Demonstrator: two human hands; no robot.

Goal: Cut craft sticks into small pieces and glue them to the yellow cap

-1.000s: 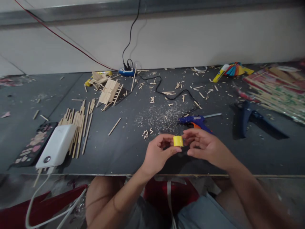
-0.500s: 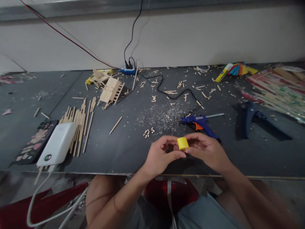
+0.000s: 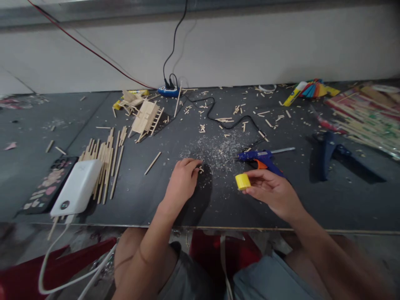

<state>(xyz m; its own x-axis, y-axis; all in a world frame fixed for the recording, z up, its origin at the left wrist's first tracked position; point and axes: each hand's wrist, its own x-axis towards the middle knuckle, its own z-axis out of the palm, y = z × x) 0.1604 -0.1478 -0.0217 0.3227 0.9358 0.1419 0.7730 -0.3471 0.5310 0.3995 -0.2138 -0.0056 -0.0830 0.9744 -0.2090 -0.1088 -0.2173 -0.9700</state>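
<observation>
My right hand [image 3: 271, 191] grips a short yellow cylinder [image 3: 243, 181] between thumb and fingers, holding it above the table's near part. My left hand [image 3: 183, 179] is low over a small heap of short cut wooden pieces [image 3: 201, 169], its fingertips at them. A gap shows between its thumb and forefinger, and the hand covers most of the heap. Just behind my right hand lies a blue hot glue gun [image 3: 258, 156] with an orange trigger and a glue stick in its back.
Wooden sticks [image 3: 108, 166] lie beside a white power bank [image 3: 76, 187] and a dark patterned phone [image 3: 46, 183]. Farther back stands a small wooden stick model [image 3: 145, 118]. A dark blue tool [image 3: 328, 154] rests at right. A black cord [image 3: 211, 108] crosses scattered wood bits.
My left hand has left the yellow cylinder and moved left and away from me to the wooden pieces. My right hand keeps the cylinder, raised slightly.
</observation>
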